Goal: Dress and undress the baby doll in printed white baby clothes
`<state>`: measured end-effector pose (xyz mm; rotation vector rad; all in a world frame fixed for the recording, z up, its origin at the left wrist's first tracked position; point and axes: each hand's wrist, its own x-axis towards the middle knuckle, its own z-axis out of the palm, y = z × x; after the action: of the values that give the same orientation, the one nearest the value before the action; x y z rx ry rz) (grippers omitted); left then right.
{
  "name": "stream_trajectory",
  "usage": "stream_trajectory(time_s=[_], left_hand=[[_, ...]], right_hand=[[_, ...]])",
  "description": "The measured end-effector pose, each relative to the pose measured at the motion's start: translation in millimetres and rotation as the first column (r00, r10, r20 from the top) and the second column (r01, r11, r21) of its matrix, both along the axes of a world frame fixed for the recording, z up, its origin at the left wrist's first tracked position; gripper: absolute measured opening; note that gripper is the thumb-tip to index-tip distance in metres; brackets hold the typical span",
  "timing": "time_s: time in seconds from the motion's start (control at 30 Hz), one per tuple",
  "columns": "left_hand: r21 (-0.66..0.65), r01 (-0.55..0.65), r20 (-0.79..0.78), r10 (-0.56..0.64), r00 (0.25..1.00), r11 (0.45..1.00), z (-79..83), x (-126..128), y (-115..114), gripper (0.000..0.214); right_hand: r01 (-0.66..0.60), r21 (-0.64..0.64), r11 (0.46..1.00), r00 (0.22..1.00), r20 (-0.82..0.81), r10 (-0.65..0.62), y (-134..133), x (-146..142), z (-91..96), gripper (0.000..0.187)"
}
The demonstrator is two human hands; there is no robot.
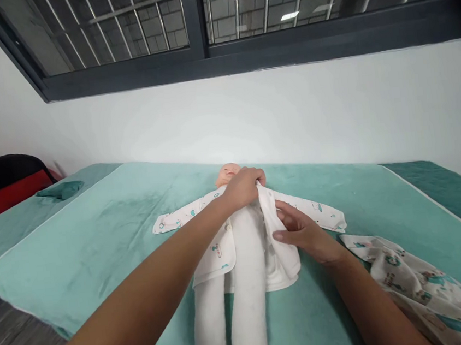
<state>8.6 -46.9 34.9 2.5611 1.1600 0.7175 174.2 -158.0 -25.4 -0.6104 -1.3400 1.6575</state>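
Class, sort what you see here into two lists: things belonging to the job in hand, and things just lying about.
In the job:
doll, lying face up
patterned shirt, front open, held by left hand and right hand
teal cover, under the doll

Just lying about:
crumpled patterned cloth, in neither hand
red-and-black item, far left
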Motion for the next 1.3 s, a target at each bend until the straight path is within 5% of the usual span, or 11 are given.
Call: stream_trajectory(time_s=[0.23, 0.47, 0.67, 0.77, 0.87, 1.07, 1.17, 1.3], left_hand=[[0.090, -0.190, 0.037, 0.187, 0.982, 0.978, 3.4, -42.4, -8.3, 0.018], [0.029, -0.370, 0.100, 0.365, 0.926, 0.929, -14.2, -55.4, -20.0, 0.015], [-0.125, -0.420, 0.355, 0.436, 0.827, 0.899, -27.5, -64.8, -41.5, 0.018], [-0.154, -0.447, 0.346, 0.472, 0.811, 0.881, -31.8, -62.6, -69.3, 0.010], [-0.084, -0.411, 0.273, 0.417, 0.867, 0.908, -35.5, -55.0, -104.3, 0.020], [-0.036, -0.339, 0.211, 0.339, 0.917, 0.940, -41.8, -55.5, -151.2, 0.025], [-0.171, -0.394, 0.361, 0.429, 0.828, 0.903, -48.3, -76.1, -151.5, 0.021], [-0.564, -0.398, 0.454, 0.674, 0.583, 0.724, -62.4, -105.1, -143.0, 0.033]], right_hand=[[-0.132, 0.074, 0.988, 0.962, 0.248, 0.110, -16.5, -11.3, -2.3, 0.052], [-0.247, 0.183, 0.951, 0.948, 0.251, 0.198, -12.8, 1.6, -5.6, 0.038], [-0.044, 0.199, 0.979, 0.956, 0.293, -0.016, -4.9, 1.4, -11.7, 0.036], [0.086, 0.160, 0.983, 0.930, 0.340, -0.136, 0.0, -2.3, -14.5, 0.039], [0.249, 0.171, 0.953, 0.836, 0.459, -0.300, 7.3, -1.7, -21.4, 0.045], [0.356, 0.314, 0.880, 0.463, 0.759, -0.458, 21.2, 9.4, -38.2, 0.052], [0.373, 0.235, 0.898, 0.429, 0.814, -0.391, 23.7, 13.4, -41.2, 0.052], [0.320, 0.186, 0.929, 0.542, 0.768, -0.341, 19.5, 7.3, -43.5, 0.050]])
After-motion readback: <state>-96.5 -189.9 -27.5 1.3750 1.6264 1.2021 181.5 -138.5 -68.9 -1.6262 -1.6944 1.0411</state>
